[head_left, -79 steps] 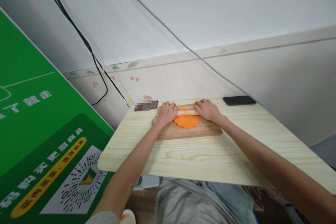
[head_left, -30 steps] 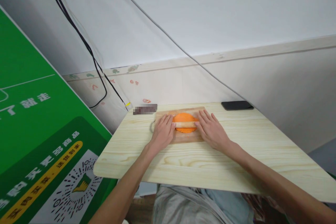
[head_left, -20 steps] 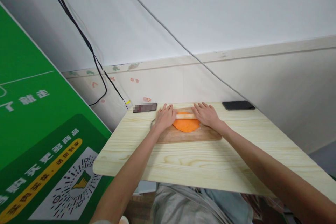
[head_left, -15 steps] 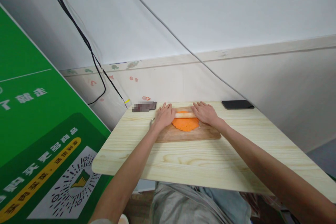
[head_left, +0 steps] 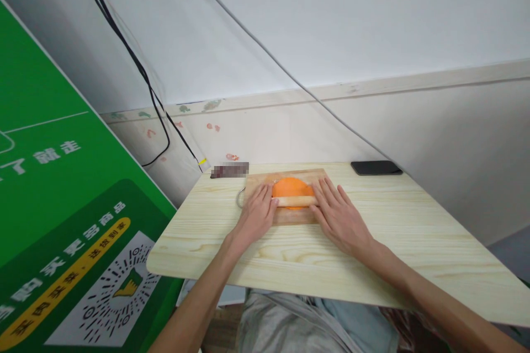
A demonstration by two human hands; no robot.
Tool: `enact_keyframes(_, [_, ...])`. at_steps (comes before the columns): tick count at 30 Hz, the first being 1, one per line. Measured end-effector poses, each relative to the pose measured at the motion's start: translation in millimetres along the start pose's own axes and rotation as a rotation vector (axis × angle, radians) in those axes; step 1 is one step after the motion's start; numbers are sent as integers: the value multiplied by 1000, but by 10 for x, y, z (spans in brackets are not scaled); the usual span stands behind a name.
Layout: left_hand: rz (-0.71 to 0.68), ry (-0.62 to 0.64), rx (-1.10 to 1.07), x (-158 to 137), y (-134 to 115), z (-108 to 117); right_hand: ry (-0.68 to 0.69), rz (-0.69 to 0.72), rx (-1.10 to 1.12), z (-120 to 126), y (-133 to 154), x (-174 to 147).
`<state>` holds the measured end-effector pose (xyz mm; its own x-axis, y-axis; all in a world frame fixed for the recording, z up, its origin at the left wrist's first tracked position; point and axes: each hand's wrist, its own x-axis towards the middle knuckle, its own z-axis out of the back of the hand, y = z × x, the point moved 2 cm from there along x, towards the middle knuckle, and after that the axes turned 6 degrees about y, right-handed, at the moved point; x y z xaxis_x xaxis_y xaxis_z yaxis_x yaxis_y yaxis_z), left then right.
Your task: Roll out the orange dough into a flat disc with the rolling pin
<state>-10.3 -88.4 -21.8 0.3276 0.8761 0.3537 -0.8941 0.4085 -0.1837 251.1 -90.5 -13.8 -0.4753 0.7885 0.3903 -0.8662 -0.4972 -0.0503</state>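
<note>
A pale wooden rolling pin [head_left: 293,201] lies crosswise over the near part of a flat, rounded orange dough sheet [head_left: 292,186]. Beneath them is a wooden cutting board [head_left: 259,179] with a metal ring at its left side. My left hand [head_left: 257,212] rests palm down on the pin's left end, its fingers stretched forward. On the right end, my right hand [head_left: 342,218] lies flat with fingers extended and spread a little. Both pin ends are hidden under the hands.
The light wood-grain table [head_left: 290,259] stands against a white wall. A black phone [head_left: 376,167] lies at the back right, and a dark, partly blurred flat item [head_left: 229,170] at the back left. A green printed panel [head_left: 45,193] rises on the left, near hanging black cables [head_left: 124,44].
Both hands have drawn the rolling pin toward me, from the far part of the orange dough to its near part. More of the dough's far side now shows.
</note>
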Motion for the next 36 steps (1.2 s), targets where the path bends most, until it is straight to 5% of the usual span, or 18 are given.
enact_keyframes(4, [-8,17,33,57,29,-8,34,-14,15,-8,-22,85])
enact_keyframes(16, [174,44,-32,733,307,-104,375,-168,15,-187,-315,1086])
enact_keyframes(30, [133,27,-105,775,355,-100,104,-134,-68,-70,24,386])
enact_keyframes(36, [129,21,-105,778,365,-107,201,-128,-55,-43,-69,533])
